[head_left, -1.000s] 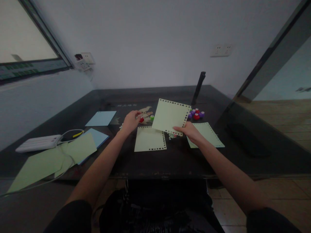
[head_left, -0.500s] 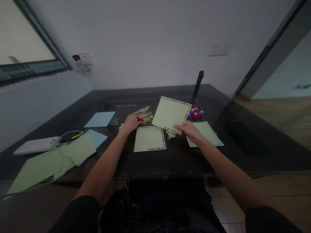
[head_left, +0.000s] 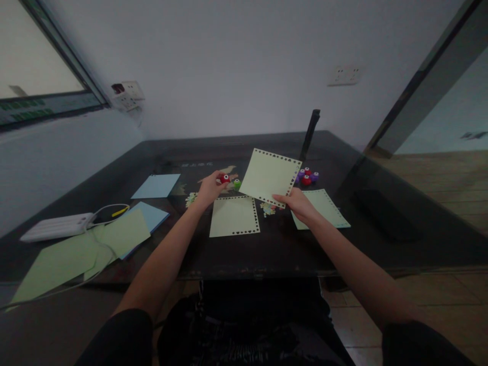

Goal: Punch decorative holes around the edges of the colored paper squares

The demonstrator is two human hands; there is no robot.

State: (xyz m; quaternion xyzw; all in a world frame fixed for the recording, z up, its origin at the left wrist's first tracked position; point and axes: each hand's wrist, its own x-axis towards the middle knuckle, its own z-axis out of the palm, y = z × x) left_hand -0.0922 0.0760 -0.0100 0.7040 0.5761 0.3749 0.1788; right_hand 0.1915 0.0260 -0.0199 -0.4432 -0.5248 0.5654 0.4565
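Note:
My left hand (head_left: 212,187) is closed on a small red paper punch (head_left: 224,179) with a round white top, held just above the table. A green punch (head_left: 237,184) stands right beside it. Between the thumb and fingers of my right hand (head_left: 296,204) is a pale green sheet (head_left: 270,175), raised and tilted, with shaped holes along its edges. Below it lies another punched sheet (head_left: 233,217), holes on its top, right and part of its bottom edge. Small paper cutouts (head_left: 269,209) lie beneath the raised sheet, and more cutouts (head_left: 191,199) are by my left wrist.
Several red and purple punches (head_left: 307,176) cluster at the right, behind more punched sheets (head_left: 324,208). A blue sheet (head_left: 156,186) and green sheets (head_left: 68,259) lie left, with a white power strip (head_left: 57,227) and its cable. A dark upright bar (head_left: 310,134) rises at the back.
My left hand has lifted the red punch slightly and brought it a little to the right, toward the raised sheet. My right hand holds the sheet almost where it was.

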